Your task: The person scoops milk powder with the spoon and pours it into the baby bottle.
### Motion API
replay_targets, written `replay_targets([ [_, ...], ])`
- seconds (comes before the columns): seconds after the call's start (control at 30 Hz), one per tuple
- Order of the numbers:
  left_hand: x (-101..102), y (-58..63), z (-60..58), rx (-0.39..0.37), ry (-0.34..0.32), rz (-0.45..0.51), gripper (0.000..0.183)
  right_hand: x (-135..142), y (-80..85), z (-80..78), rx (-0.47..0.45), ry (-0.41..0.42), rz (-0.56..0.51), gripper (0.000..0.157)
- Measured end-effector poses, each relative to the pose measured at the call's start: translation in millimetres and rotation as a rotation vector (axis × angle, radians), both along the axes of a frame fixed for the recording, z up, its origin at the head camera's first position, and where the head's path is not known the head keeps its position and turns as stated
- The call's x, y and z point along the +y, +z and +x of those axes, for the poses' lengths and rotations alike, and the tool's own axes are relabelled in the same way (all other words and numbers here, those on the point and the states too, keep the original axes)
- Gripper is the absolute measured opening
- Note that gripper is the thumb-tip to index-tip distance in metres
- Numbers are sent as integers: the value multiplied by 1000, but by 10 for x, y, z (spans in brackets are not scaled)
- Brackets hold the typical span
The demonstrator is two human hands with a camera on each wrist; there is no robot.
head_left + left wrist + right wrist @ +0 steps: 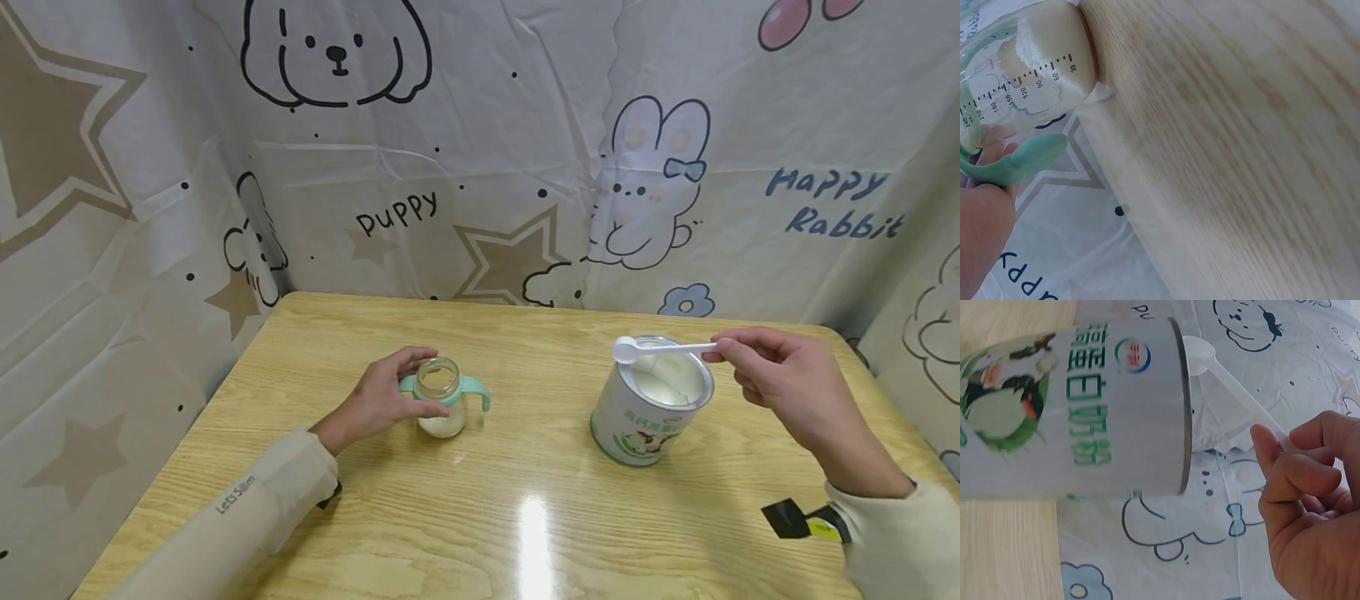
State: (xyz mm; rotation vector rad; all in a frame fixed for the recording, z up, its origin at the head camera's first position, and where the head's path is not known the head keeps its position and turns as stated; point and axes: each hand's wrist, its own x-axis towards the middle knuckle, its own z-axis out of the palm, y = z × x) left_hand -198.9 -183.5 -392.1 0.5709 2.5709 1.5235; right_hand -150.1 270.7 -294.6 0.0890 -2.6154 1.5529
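My left hand (pixel 384 393) holds a clear baby bottle (pixel 441 427) upright on the table, thumb in front and fingers behind. The bottle has no cap, mint-green handles and a ring; pale powder lies inside, seen against the scale in the left wrist view (pixel 1054 37). At the right, my right hand (pixel 783 379) pinches the handle end of a white scoop (pixel 671 350). The scoop's small bowl is over the far left rim of an open milk powder can (pixel 633 429). Pale powder (pixel 667 383) shows within the can. Whether the scoop holds powder, I cannot tell.
Bottle and can stand apart on a light wooden table (pixel 480 500), with bare wood between them. A printed cloth (pixel 480 167) hangs behind the table's back edge and along the left side. Beige sleeves cover both forearms.
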Motion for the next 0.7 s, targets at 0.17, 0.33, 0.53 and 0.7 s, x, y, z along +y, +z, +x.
replay_targets([
  [0.17,10,-4,-4,4,0,-2,77,111,-10,22,-7,-27,-9,9],
  [0.33,5,-10,-7,5,3,-4,77,166,-48,29,-15,-57,-24,8],
  [0.53,-1,-13,-10,4,1,-5,77,189,-142,-8,-42,-44,40,19],
  [0.7,3,-11,-5,-6,-3,1,78,142,-197,-50,-74,-23,150,40],
])
